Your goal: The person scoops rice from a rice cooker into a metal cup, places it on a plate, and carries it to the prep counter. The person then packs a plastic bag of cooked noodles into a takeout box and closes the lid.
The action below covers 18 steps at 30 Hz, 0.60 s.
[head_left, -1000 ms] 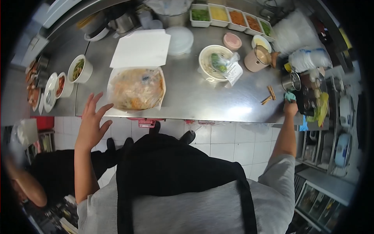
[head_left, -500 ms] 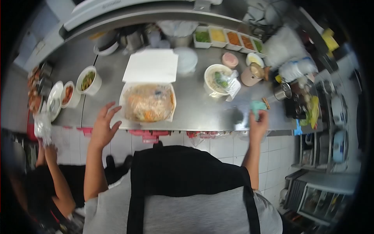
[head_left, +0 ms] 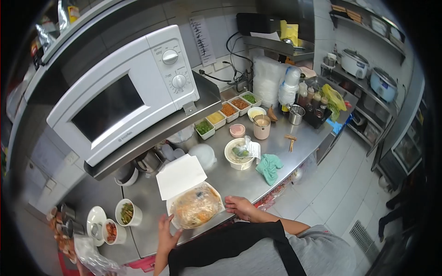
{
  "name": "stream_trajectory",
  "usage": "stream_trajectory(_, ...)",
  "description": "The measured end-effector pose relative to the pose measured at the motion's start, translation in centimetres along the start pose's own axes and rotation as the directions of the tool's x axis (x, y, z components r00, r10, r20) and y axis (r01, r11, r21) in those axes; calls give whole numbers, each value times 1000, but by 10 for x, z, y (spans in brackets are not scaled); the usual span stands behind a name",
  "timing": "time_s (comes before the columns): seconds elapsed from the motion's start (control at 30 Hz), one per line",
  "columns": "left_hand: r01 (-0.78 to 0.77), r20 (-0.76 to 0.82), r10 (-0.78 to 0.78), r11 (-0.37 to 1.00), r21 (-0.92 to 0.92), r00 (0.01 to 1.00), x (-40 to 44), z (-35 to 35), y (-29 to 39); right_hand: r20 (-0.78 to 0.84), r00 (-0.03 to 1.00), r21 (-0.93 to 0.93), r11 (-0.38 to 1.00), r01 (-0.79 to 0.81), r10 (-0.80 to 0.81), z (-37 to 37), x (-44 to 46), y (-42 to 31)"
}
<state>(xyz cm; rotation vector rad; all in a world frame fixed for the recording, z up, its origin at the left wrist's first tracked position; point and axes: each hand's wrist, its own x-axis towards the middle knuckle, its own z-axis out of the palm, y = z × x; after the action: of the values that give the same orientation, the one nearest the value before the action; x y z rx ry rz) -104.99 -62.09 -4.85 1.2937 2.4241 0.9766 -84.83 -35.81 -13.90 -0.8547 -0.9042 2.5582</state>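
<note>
A white takeaway box lies with its lid folded back on the steel counter. Inside it is food wrapped in clear plastic. My left hand is at the box's left front corner, fingers apart and holding nothing. At the right edge of the box is my right hand, its fingers bent; whether they touch the box is unclear. A crumpled green cloth rests on the counter, right of a white bowl with a small bag and a paper slip on top.
A microwave stands on a shelf above the counter. Tubs of toppings line the back. A beige cup and metal pot are at the right. Side bowls stand left, near another person's plastic bag.
The green cloth has left my right hand and lies on the counter. That hand has moved left to the box. The view has tilted up and turned, showing the microwave.
</note>
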Motion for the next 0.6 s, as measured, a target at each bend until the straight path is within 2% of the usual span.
stream_trajectory(0.07,197,35,-199,906,-375,979,3,8,-1,95,995,-4,999,42,-42,13,-2,8)
stream_trajectory(0.1,162,60,-151,898,-409,987,7,18,-32,34,998,-55,997,60,-58,22,-7,11)
stream_trajectory(0.2,217,100,-194,822,-526,976,11,19,-35,-32,983,-36,983,180,-181,35,-12,19)
stream_trajectory(0.23,212,102,-185,837,-504,977,11,17,-31,-51,976,37,977,212,-210,41,-19,19)
stream_trajectory(0.33,243,113,-220,759,-605,969,8,11,-10,-3,944,-98,939,329,-331,23,-6,42)
stream_trajectory(0.43,321,135,-298,766,-557,945,8,5,8,76,939,-209,915,344,-336,10,9,42)
stream_trajectory(0.47,283,73,-291,793,-539,954,9,9,-2,109,935,-251,901,354,-337,7,13,41)
stream_trajectory(0.53,208,-57,-272,840,-501,961,18,14,-24,124,958,-221,934,282,-260,4,20,37)
stream_trajectory(0.6,316,-29,-432,701,-639,901,27,13,-26,93,979,-185,963,197,-183,3,25,33)
